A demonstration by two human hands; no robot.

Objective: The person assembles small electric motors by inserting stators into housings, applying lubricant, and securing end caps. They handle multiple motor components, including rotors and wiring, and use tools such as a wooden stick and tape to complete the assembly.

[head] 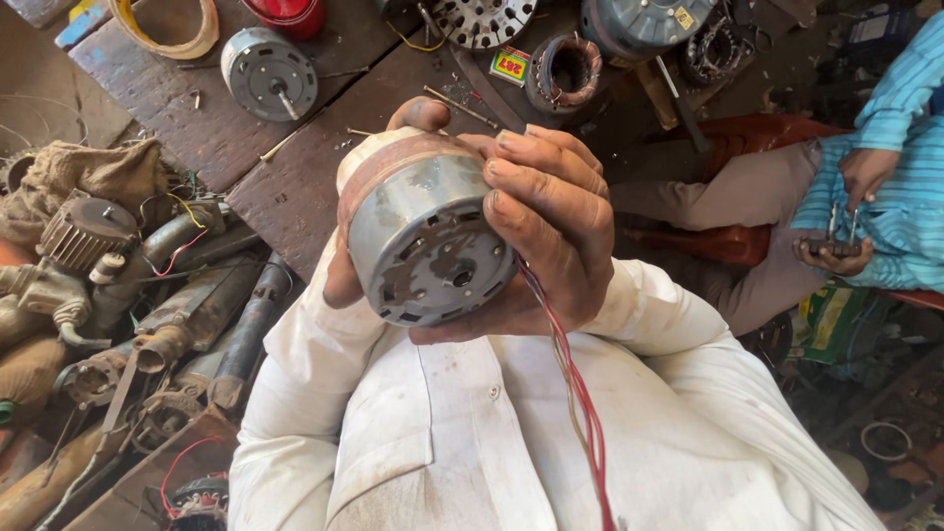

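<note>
I hold a round grey electric motor (423,236) up close in front of my chest, its vented end cap facing the camera. My right hand (551,216) wraps its right side, fingers over the top edge. My left hand (344,270) is mostly hidden behind the motor, with a thumb showing at the lower left and a fingertip above. A brown band runs around the motor's body. Red and pale wires (580,403) hang from the motor down over my white shirt.
A dark wooden bench (295,187) ahead carries another grey motor (270,74), a copper-wound stator (562,71), screws and a small box. Rusty pump parts (118,295) lie at left. At right a seated person in a striped blue shirt (905,187) holds a small part.
</note>
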